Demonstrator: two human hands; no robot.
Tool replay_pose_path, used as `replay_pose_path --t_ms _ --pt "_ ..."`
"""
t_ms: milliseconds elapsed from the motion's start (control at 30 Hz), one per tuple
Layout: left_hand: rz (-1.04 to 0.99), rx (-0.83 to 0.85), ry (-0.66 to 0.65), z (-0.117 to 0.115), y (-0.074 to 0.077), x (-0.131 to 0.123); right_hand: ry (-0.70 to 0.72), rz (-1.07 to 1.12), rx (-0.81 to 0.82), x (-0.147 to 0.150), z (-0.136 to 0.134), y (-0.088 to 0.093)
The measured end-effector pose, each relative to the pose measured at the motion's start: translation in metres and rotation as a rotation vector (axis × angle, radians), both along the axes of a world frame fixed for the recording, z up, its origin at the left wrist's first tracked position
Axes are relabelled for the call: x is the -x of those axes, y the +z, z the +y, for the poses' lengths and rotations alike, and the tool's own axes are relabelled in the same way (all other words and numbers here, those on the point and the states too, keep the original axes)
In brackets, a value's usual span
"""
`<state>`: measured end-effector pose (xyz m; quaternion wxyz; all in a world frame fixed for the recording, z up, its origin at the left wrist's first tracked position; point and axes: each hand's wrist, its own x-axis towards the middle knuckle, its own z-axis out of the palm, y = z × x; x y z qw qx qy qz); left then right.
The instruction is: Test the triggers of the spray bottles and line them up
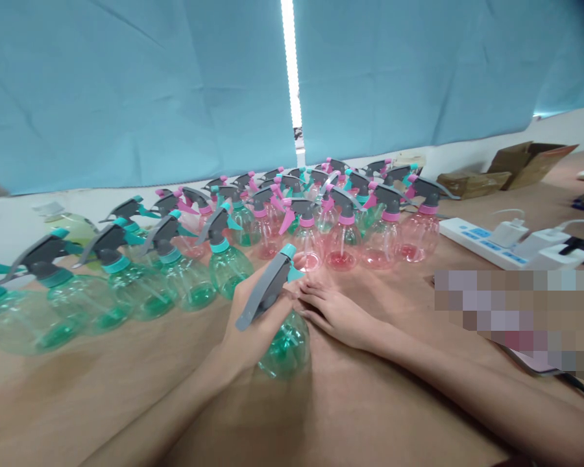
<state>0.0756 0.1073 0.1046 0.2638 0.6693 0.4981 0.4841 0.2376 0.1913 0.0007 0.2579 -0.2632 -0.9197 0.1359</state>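
Note:
A green see-through spray bottle (286, 350) with a grey trigger head and teal collar stands on the brown table (126, 389) in front of me. My left hand (253, 318) is wrapped round its neck, just under the grey trigger head (265, 288). My right hand (333, 311) lies to the right of the bottle, its fingers pinched together at the teal nozzle and neck. Behind stand several more green spray bottles (185, 279) at left and pink spray bottles (343, 243) at centre.
A white power strip (472, 237) with plugged chargers lies at the right. Cardboard boxes (525, 162) sit at the far right by the wall. Blue curtains (150, 84) hang behind the table. A blurred-out patch covers things at the right.

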Motion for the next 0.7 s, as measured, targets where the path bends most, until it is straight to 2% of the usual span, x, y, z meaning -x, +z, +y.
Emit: replay_pose_path --t_ms 333,700 --pt "0.039 -0.006 0.022 0.0 0.004 -0.001 -0.004 -0.028 -0.018 0.0 0.0 0.0" --pt "0.061 -0.005 -0.024 0.0 0.011 -0.001 0.006 -0.024 -0.007 0.0 0.001 0.0"
